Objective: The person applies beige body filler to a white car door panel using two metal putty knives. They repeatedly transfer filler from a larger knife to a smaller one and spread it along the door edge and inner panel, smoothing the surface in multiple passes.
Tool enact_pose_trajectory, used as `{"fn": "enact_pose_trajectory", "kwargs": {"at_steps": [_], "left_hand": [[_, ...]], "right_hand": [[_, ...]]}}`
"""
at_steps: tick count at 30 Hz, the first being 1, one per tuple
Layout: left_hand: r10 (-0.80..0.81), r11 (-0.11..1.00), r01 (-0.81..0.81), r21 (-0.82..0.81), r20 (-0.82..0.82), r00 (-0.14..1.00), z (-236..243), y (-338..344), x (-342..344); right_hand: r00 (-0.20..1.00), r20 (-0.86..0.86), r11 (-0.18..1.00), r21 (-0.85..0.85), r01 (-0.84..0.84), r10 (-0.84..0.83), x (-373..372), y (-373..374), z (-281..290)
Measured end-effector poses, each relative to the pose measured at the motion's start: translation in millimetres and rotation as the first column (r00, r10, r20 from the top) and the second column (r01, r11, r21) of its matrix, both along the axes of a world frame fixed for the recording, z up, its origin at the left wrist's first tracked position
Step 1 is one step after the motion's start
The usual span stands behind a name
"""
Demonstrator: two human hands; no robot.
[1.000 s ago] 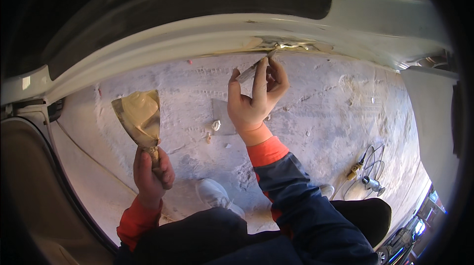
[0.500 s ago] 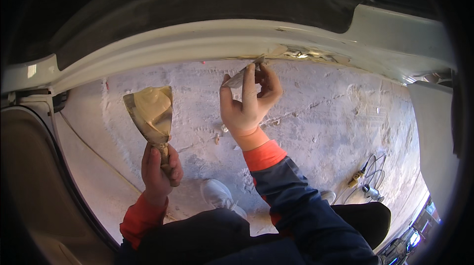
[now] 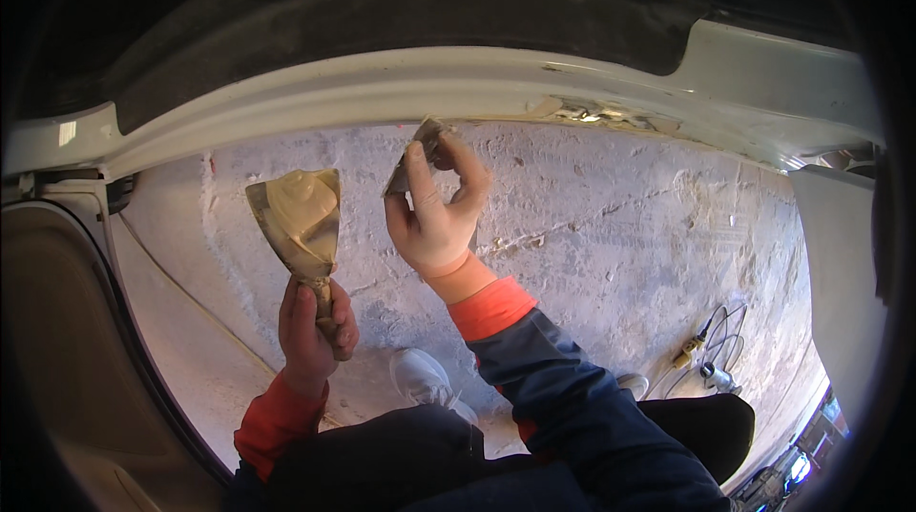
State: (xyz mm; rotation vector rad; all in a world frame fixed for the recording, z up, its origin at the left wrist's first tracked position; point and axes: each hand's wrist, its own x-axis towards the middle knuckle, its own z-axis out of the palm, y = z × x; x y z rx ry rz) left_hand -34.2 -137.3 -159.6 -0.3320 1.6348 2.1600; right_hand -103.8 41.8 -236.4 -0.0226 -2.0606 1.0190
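My left hand point(image 3: 311, 331), fingers closed round the handle, holds a wide putty knife point(image 3: 296, 211) upright, its blade heaped with smooth beige paste. My right hand point(image 3: 434, 216) grips a small flat grey spreader point(image 3: 399, 173) between thumb and fingers, raised near the lower edge of a white car sill point(image 3: 324, 83). Right of that hand, the sill has a damaged patch point(image 3: 611, 113) with shiny, flaked and yellowish areas.
A car door panel point(image 3: 52, 321) stands at the left, another grey panel point(image 3: 835, 245) at the right. On the rough pale floor point(image 3: 592, 254) lie a cable point(image 3: 191, 294) and a silver tool with a looped cord point(image 3: 720, 378). My white shoe point(image 3: 420, 374) shows below.
My right hand with the spreader has moved left, away from the damaged patch. My left hand and putty knife sit slightly farther right in the picture, and the sill appears slightly lower.
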Motion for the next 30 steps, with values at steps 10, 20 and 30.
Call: {"fn": "enact_pose_trajectory", "kwargs": {"at_steps": [10, 20, 30], "left_hand": [[-0.174, 0.973, 0.183, 0.140, -0.075, 0.982, 5, -10, 3], [-0.646, 0.748, 0.646, 0.150, -0.059, 0.761, 33, 35, -9], [-0.710, 0.695, 0.701, 0.157, -0.001, 0.704, 40, 75, 2]], "right_hand": [[0.977, 0.154, 0.939, -0.330, -0.092, 0.149, 47, 31, 37], [0.728, 0.135, 0.657, -0.562, -0.503, 0.672, 89, 136, 142], [0.536, 0.612, 0.706, -0.053, -0.706, 0.582, 109, 205, 180]]}}
